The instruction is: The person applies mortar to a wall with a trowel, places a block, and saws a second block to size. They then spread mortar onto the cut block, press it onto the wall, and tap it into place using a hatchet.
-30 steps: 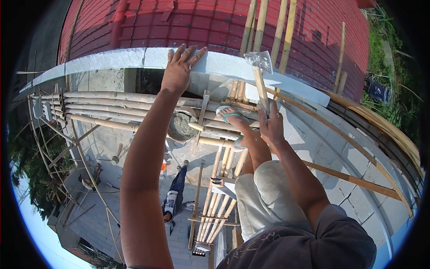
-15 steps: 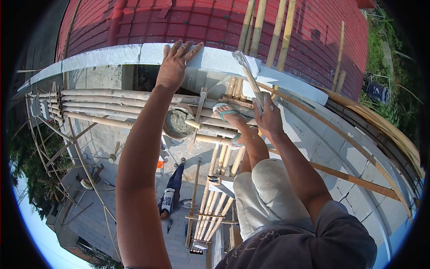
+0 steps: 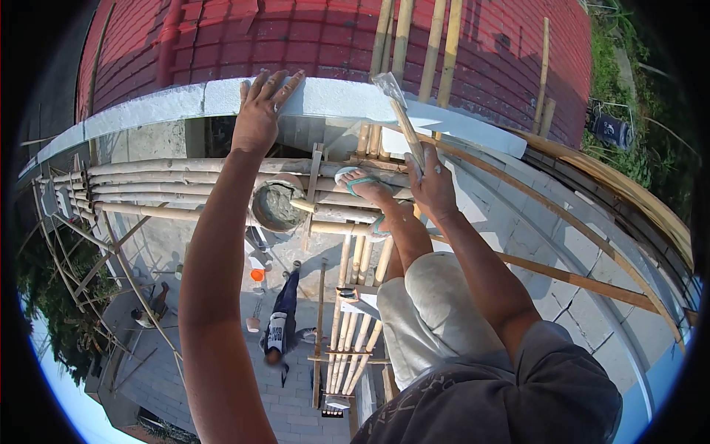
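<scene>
My left hand (image 3: 260, 115) lies with spread fingers on the top of a white block ledge (image 3: 333, 96) that runs along the red tiled roof. In my right hand (image 3: 433, 181) is the wooden handle of a tool (image 3: 405, 126), which points up and to the left. The tool's head is wrapped in or covered by something clear and shiny and lies over the ledge's edge. A round bowl of wet grey mortar (image 3: 278, 206) rests on the bamboo poles between my arms, with a light-coloured handle (image 3: 302, 204) at its right rim.
Bamboo poles (image 3: 155, 177) form the scaffold under my sandalled feet. More poles (image 3: 436, 52) stand against the red roof (image 3: 296, 44). Far below are a person (image 3: 279, 322) in dark trousers, another person (image 3: 151, 309) at the left, and an orange object (image 3: 257, 274). Long boards (image 3: 577, 280) cross at the right.
The view has shifted, so the ledge, bowl and poles appear further left. My left hand still rests on the ledge, and my right hand still holds the tool.
</scene>
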{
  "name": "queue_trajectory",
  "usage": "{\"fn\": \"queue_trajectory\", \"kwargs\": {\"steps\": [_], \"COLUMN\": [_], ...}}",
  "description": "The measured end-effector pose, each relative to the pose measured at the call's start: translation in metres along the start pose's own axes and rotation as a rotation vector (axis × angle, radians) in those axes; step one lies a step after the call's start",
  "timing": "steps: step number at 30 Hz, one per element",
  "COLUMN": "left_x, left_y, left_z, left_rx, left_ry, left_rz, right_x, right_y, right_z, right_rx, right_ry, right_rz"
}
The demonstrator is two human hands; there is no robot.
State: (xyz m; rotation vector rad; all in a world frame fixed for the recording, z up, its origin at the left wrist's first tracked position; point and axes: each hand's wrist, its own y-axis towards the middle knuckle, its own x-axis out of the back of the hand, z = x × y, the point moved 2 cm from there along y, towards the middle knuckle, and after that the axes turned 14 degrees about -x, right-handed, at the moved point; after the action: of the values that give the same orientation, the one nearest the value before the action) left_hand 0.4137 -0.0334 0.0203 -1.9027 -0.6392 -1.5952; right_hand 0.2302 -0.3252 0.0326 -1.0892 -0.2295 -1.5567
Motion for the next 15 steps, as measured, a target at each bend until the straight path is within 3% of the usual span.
{"fn": "queue_trajectory", "kwargs": {"steps": [1, 8, 11, 15], "left_x": [0.000, 0.003, 0.002, 0.004], "left_y": [0.000, 0.001, 0.002, 0.001], "left_z": [0.000, 0.000, 0.001, 0.000], "left_rx": [0.003, 0.001, -0.010, -0.015], "left_ry": [-0.022, -0.048, -0.046, -0.071], "left_rz": [-0.013, -0.011, -0.029, -0.034], "right_x": [-0.004, -0.003, 0.008, 0.016], "right_y": [0.003, -0.004, -0.016, -0.053], "right_z": [-0.003, -0.003, 0.008, -0.004], "right_rx": [-0.105, -0.128, -0.234, -0.260], "right_ry": [-0.105, -0.064, 0.060, 0.137], "right_rz": [0.128, 0.108, 0.246, 0.119]}}
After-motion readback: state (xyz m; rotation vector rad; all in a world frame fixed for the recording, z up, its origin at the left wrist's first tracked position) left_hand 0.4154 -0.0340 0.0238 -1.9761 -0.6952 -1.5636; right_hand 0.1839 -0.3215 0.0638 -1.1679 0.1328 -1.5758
